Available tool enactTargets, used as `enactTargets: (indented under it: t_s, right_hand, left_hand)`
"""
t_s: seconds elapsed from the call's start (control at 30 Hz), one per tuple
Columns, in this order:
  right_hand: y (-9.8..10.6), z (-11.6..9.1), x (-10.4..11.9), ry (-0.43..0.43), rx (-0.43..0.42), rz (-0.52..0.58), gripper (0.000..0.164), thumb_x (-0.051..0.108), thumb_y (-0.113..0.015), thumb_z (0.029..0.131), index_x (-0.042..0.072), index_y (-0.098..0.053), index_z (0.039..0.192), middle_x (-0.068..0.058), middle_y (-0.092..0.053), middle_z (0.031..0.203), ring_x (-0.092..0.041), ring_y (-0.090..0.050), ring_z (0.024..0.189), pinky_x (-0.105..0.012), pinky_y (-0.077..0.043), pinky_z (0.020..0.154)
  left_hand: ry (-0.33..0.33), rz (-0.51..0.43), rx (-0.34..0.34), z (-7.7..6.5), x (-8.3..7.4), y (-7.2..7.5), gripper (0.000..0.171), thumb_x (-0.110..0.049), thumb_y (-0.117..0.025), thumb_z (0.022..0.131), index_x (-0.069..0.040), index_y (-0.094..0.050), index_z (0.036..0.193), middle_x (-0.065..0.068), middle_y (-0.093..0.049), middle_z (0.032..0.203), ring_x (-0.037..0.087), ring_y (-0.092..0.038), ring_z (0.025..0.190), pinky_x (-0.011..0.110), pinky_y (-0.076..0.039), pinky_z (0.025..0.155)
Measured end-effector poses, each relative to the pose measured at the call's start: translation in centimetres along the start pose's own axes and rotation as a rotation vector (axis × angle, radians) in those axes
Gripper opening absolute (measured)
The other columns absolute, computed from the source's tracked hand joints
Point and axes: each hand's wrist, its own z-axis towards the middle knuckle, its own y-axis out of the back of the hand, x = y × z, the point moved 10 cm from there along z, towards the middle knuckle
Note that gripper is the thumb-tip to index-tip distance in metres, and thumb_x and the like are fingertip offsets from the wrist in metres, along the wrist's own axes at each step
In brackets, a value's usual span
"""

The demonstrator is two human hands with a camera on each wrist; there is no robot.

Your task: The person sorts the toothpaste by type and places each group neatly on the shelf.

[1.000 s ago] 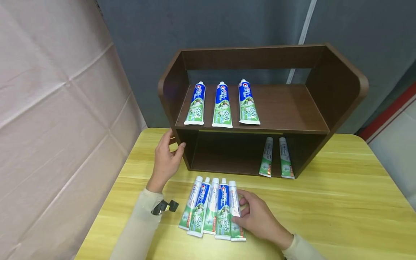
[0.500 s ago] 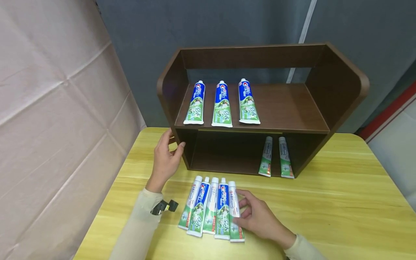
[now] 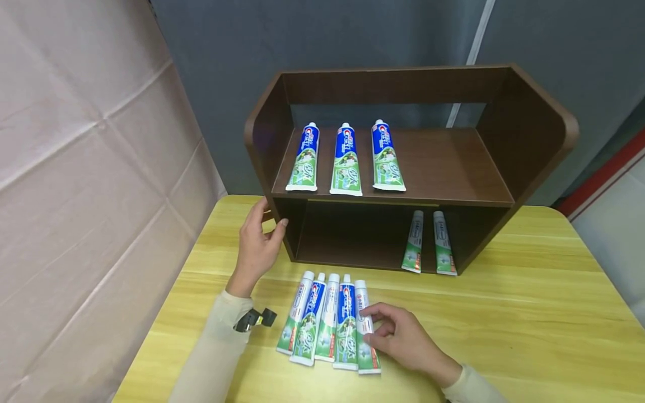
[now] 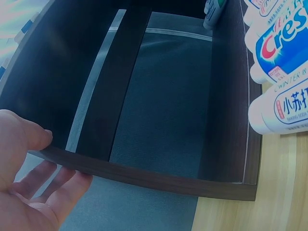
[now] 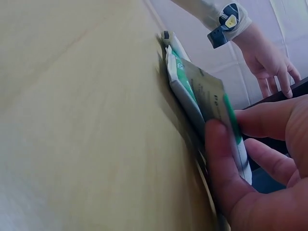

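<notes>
My right hand (image 3: 403,338) pinches a white-and-green toothpaste tube (image 3: 364,326) at the right end of a fanned row on the table. In the right wrist view, the thumb lies on one face of this tube (image 5: 207,91) and the fingers on the other; it stands tilted beside the flatter ones. Beside it lie a blue-and-green Crest tube (image 3: 346,322), a white-and-green tube (image 3: 328,313), another Crest tube (image 3: 309,324) and a further white-and-green tube (image 3: 296,319). My left hand (image 3: 258,246) grips the left side panel of a dark brown shelf (image 4: 178,185), thumb inside, fingers outside.
Three Crest tubes (image 3: 346,159) lie caps backward on the shelf's upper board (image 3: 443,162). Two white-and-green tubes (image 3: 442,243) lean in the lower compartment at the right. The wooden table (image 3: 544,313) extends right; a pale cloth wall (image 3: 101,168) stands left.
My right index finger has moved from the tube's right edge onto its upper face, and the tube's lower end has shifted slightly. The left hand stays on the shelf panel.
</notes>
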Motion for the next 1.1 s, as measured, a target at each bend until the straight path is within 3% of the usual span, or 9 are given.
enactTargets:
  t_s: [0.17,0.4,0.57,0.73,0.87,0.97,1.1]
  right_hand:
    - [0.2,-0.2,0.0,-0.022,-0.005,0.039,0.044,0.012,-0.082,0.09,0.006,-0.069,0.132,-0.017,-0.071,0.116,-0.014,-0.073,0.078,-0.026,-0.063,0.068]
    - [-0.1,-0.4,0.2,-0.005,0.042,0.159,0.061,0.002,-0.081,0.086,0.0,-0.06,0.143,-0.021,-0.07,0.096,-0.013,-0.068,0.08,-0.025,-0.062,0.067]
    - [0.0,-0.4,0.2,-0.004,0.038,0.192,0.067,-0.002,-0.08,0.084,0.002,-0.056,0.147,-0.023,-0.065,0.104,-0.015,-0.067,0.084,-0.026,-0.063,0.069]
    - [0.5,-0.3,0.2,-0.018,0.02,0.21,0.07,-0.001,-0.078,0.087,0.003,-0.052,0.151,-0.026,-0.069,0.104,-0.02,-0.072,0.087,-0.031,-0.066,0.076]
    - [1.3,-0.1,0.0,-0.026,-0.002,0.228,0.07,-0.001,-0.077,0.088,0.006,-0.051,0.153,-0.03,-0.061,0.135,-0.021,-0.075,0.089,-0.031,-0.066,0.078]
    - [1.8,0.0,0.0,-0.043,-0.019,0.226,0.069,-0.001,-0.076,0.089,0.009,-0.052,0.153,-0.028,-0.042,0.157,-0.019,-0.073,0.086,-0.028,-0.064,0.071]
    - [2.5,0.3,0.2,-0.06,-0.034,0.201,0.068,0.0,-0.074,0.091,0.011,-0.051,0.154,-0.026,-0.039,0.162,-0.017,-0.07,0.079,-0.024,-0.058,0.062]
  left_hand:
    - [0.0,-0.006,0.003,0.0,0.0,0.0,0.054,-0.009,-0.07,0.101,-0.012,-0.052,0.151,0.018,-0.062,0.139,0.038,-0.069,0.118,0.051,-0.068,0.076]
    - [0.006,-0.009,0.003,0.0,0.1,0.0,0.053,-0.009,-0.07,0.101,-0.012,-0.052,0.151,0.021,-0.062,0.138,0.038,-0.068,0.119,0.052,-0.068,0.077]
    - [0.009,-0.012,0.011,0.0,0.1,-0.1,0.053,-0.009,-0.07,0.101,-0.012,-0.052,0.151,0.017,-0.061,0.137,0.039,-0.068,0.12,0.052,-0.068,0.078]
    - [0.009,-0.01,0.017,0.0,0.1,-0.1,0.051,-0.009,-0.068,0.102,-0.011,-0.052,0.151,0.017,-0.061,0.138,0.041,-0.067,0.121,0.053,-0.067,0.077]
    - [0.009,-0.011,0.019,0.0,0.1,-0.1,0.051,-0.009,-0.068,0.102,-0.01,-0.052,0.15,0.017,-0.061,0.137,0.042,-0.067,0.12,0.053,-0.068,0.077]
    - [0.009,-0.008,0.021,0.0,0.1,-0.1,0.051,-0.009,-0.069,0.102,-0.011,-0.052,0.15,0.017,-0.061,0.137,0.04,-0.067,0.12,0.052,-0.068,0.077]
    - [0.01,-0.008,0.023,0.0,0.0,-0.1,0.051,-0.01,-0.068,0.102,-0.012,-0.051,0.151,0.017,-0.061,0.138,0.038,-0.067,0.12,0.052,-0.068,0.077]
